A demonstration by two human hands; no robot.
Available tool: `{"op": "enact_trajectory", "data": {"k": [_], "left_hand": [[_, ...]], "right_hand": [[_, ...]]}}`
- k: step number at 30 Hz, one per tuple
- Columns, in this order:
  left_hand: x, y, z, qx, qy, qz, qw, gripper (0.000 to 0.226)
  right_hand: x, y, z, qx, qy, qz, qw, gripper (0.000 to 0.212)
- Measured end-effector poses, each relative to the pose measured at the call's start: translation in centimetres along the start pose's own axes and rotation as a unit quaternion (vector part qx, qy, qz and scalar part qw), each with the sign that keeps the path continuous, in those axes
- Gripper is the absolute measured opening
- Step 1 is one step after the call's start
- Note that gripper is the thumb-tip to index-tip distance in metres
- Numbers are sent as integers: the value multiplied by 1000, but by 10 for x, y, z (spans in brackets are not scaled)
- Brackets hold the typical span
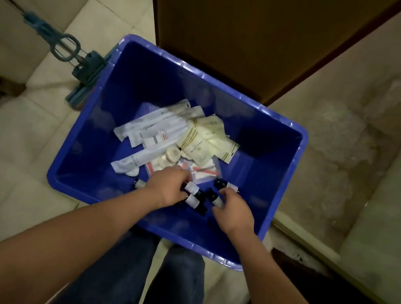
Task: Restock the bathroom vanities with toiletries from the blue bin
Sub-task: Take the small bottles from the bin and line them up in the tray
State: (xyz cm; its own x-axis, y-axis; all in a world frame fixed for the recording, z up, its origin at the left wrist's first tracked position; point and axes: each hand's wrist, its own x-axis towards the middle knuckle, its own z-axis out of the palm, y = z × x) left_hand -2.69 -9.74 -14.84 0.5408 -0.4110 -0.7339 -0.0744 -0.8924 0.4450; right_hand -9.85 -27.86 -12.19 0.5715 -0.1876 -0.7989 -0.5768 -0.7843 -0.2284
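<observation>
two hands are in the bin (158, 77). left hand (167, 188) fingers grasp two bottles (192, 190); right hand (234, 213) fingers curl round a third bottle (214, 197).

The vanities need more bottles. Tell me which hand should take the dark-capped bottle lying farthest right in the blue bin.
Right, probably. The right hand lies just beside the dark-capped bottle, fingers curled toward it, while the left hand already has its grip full of small bottles and sits farther away.

Inside the blue bin (86, 133), the left hand (167, 188) grips small bottles (192, 188). The right hand (233, 209) touches another bottle (214, 197) beside them.
</observation>
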Motion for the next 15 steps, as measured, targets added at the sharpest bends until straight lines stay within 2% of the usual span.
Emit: {"op": "enact_trajectory", "data": {"k": [5,15], "left_hand": [[7,-26,4,7,-14,-34,999,39],[20,-36,24,14,-50,-25,998,40]], "right_hand": [[15,3,24,-35,5,-1,999,37],[35,8,50,-145,21,-36,989,39]]}}
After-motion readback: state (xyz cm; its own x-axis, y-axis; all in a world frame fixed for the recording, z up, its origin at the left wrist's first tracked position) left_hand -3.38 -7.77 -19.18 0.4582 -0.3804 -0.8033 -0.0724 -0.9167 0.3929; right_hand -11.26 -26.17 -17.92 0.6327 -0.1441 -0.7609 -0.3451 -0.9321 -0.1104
